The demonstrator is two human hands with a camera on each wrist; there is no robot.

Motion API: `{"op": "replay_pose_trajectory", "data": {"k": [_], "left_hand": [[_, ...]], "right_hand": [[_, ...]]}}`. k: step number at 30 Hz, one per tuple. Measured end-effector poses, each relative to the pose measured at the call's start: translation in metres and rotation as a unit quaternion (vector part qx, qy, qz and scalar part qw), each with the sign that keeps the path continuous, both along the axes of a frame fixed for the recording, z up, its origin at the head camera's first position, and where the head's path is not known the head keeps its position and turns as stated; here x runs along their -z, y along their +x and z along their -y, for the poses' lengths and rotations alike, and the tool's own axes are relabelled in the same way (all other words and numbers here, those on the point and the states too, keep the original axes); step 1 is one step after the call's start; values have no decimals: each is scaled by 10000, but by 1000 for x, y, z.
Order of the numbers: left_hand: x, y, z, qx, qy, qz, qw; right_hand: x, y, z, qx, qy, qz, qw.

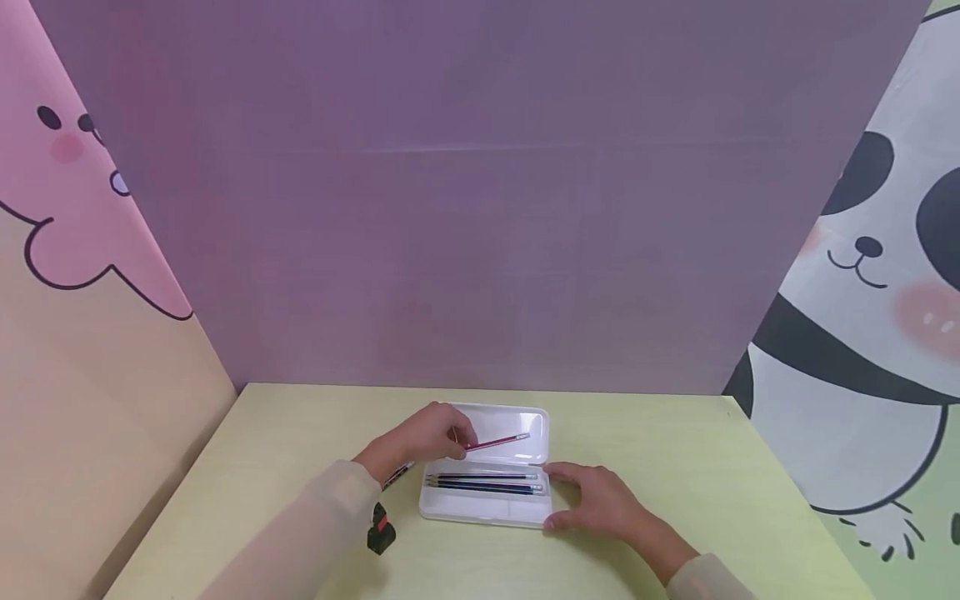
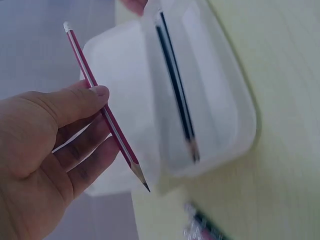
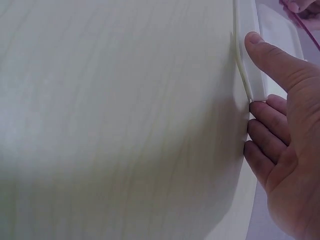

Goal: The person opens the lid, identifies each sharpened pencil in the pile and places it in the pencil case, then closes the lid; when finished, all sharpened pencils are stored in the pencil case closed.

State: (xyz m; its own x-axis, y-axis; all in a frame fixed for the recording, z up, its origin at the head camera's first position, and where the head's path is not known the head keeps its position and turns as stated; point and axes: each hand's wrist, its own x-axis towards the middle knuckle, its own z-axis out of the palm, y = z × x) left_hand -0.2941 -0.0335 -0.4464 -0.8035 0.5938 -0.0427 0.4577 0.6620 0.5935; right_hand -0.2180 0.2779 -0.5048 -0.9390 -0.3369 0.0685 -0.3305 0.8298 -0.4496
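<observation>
A red-and-white striped pencil (image 2: 107,117) with a white eraser end is pinched between the thumb and fingers of my left hand (image 1: 433,432). In the head view it hangs over the raised lid of a white pencil case (image 1: 486,508), and its sharpened point is hidden there. Several dark striped pencils (image 1: 487,486) lie in the case's rear compartment. My right hand (image 1: 603,500) grips the case's right end, thumb at the near corner and fingers at the far one. The right wrist view shows that thumb (image 3: 272,55) against the white wall.
On the pale wooden table (image 1: 660,450), a small black-and-red object (image 1: 381,533) sits left of the case. Another dark, slim item (image 1: 397,475) is partly hidden under the left wrist. A purple panel (image 1: 480,250) stands behind, with cartoon-printed walls at both sides.
</observation>
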Motion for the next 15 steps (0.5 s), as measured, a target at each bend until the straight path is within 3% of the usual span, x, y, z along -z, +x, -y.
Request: {"op": "replay_pose_trajectory", "data": {"k": [6,15], "left_hand": [[10,2,-23,325,-96,-37,9994],[21,7,-35,302,-316,-29,9990]], "right_hand": [[1,-1,0,-33,-3,37,10000],[3,-2,-2,-31,15,56,10000]]}}
